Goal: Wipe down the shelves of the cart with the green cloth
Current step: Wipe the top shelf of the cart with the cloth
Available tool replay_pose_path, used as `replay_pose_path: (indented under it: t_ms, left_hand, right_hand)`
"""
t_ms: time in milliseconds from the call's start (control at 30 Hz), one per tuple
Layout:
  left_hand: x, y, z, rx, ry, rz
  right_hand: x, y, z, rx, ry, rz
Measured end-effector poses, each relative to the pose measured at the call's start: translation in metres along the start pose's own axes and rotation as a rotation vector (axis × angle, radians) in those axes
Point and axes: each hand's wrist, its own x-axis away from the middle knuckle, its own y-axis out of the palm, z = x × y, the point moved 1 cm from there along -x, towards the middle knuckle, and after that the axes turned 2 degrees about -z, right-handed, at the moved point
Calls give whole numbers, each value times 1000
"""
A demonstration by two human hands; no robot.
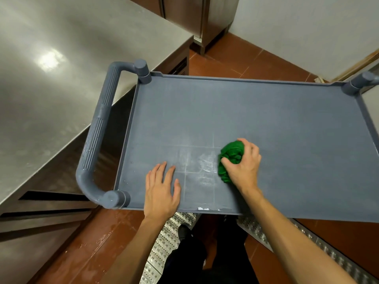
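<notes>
Right hand (243,165) clamps the balled green cloth (230,158) near the top shelf's (266,111) front edge, left hand (161,189) flat beside, most of the shelf lying beyond

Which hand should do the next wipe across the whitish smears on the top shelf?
Right. The right hand already grips the cloth, pressed on the shelf at the edge of the smears. The left hand lies flat and empty, likely better for steadying the cart.

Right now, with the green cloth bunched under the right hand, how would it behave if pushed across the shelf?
The green cloth looks soft and floppy: it is crumpled into folds under the right hand. It would probably drag rather than slide freely on the matte top shelf, and likely loosen if released.
</notes>
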Motion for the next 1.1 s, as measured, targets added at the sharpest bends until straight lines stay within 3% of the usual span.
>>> replay_pose_path:
  t_ms: [367,533,733,900,1000,1100]
  left_hand:
    - [1,-1,-1,29,3,43]
    - [2,-2,-3,48,-24,28]
    - [0,-3,-2,57,-15,-8]
    - [-1,-2,10,48,27,6]
    - [-20,10,44,47,124,-56]
    - [-31,25,67,54,103,-121]
  right_hand:
    - [83,22,-31,-35,-320,-457]
    - [88,-1,-12,-87,-306,-552]
    - [62,-51,33,-31,-203,-410]
    - [37,-95,76,-19,-47,-122]
    - [15,-101,89,1,17,49]
    - [-9,-97,96,9,59,167]
